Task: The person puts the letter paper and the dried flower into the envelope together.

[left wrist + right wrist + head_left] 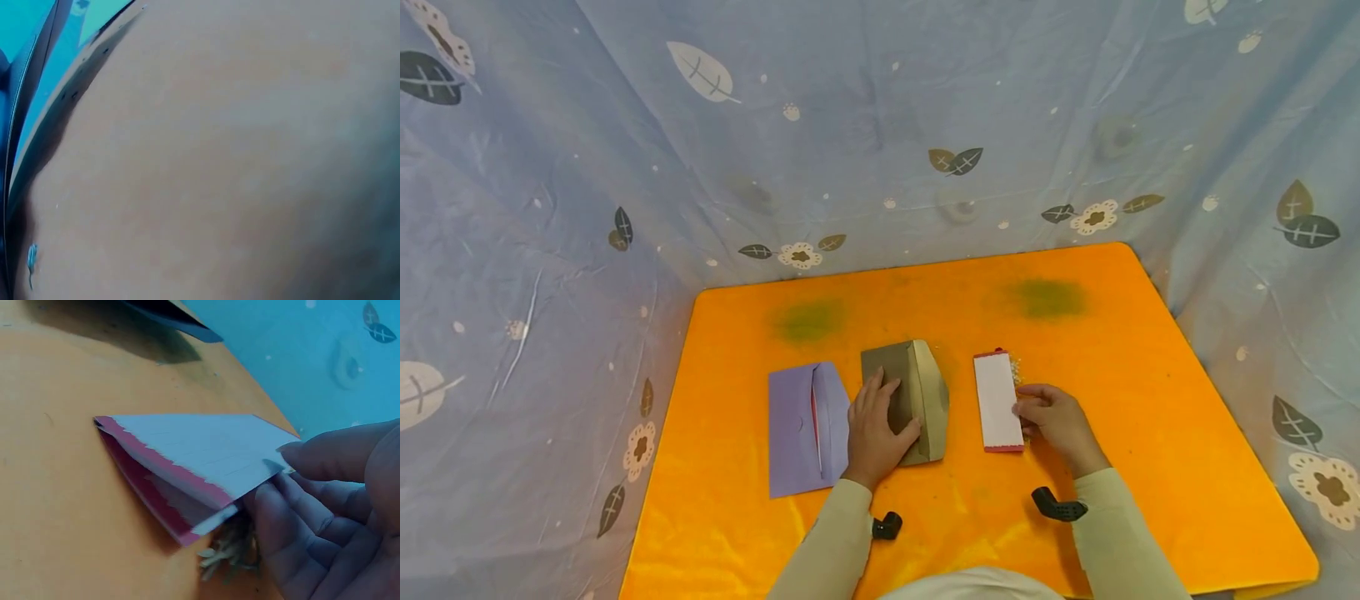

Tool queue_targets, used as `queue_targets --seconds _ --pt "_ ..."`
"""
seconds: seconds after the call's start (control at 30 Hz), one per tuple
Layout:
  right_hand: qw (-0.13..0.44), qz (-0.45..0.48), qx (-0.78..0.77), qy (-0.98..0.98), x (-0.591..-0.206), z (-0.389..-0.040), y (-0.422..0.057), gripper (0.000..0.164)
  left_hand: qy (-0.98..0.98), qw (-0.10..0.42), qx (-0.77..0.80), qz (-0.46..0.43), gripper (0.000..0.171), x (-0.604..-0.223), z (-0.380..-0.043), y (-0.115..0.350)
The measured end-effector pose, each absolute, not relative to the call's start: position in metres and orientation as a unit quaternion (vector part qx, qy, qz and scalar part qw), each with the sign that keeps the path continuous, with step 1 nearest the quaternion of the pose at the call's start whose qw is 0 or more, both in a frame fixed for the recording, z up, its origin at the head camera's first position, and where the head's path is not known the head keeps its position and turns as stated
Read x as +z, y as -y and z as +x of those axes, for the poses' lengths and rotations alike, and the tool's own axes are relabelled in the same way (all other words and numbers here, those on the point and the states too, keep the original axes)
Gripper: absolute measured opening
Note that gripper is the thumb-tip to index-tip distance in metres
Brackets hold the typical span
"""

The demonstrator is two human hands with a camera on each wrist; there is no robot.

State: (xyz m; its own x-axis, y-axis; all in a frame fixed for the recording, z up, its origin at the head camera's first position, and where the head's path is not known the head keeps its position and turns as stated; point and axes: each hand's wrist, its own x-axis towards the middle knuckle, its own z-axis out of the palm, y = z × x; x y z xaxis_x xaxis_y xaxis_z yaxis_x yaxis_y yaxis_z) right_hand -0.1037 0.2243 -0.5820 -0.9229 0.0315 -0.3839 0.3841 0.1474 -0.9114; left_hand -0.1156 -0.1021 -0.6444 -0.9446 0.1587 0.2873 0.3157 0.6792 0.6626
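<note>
My left hand (874, 435) rests flat with spread fingers on a brown envelope (931, 404), whose lighter flap stands open to the right. At the right, my right hand (1060, 423) pinches the right edge of a folded white card (997, 402) with red ends. In the right wrist view the thumb lies on top of the card (200, 447) and the fingers are tucked under its edge. The card's two layers gape at the near end. A small dried sprig (230, 550) pokes out beneath it. Skin fills most of the left wrist view.
A purple envelope (792, 433) lies left of the brown one, its flap open and a strip of red and white showing inside. The orange-covered table (925, 308) is enclosed by patterned blue curtains (865, 125) at the back and sides.
</note>
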Motion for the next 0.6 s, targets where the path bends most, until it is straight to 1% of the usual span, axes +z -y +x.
queue_targets --seconds 0.17,0.33,0.6 --pt "0.12 0.146 -0.62 -0.762 -0.582 -0.104 -0.218 0.038 0.907 0.114 -0.382 -0.137 0.068 -0.646 -0.116 0.102" --pt "0.095 0.15 -0.647 -0.741 -0.58 -0.106 -0.216 0.038 0.904 0.117 -0.388 -0.136 0.069 -0.644 -0.116 0.102" --pt "0.099 0.153 -0.664 -0.725 -0.578 -0.108 -0.213 0.038 0.903 0.112 -0.392 -0.132 0.069 -0.642 -0.115 0.102"
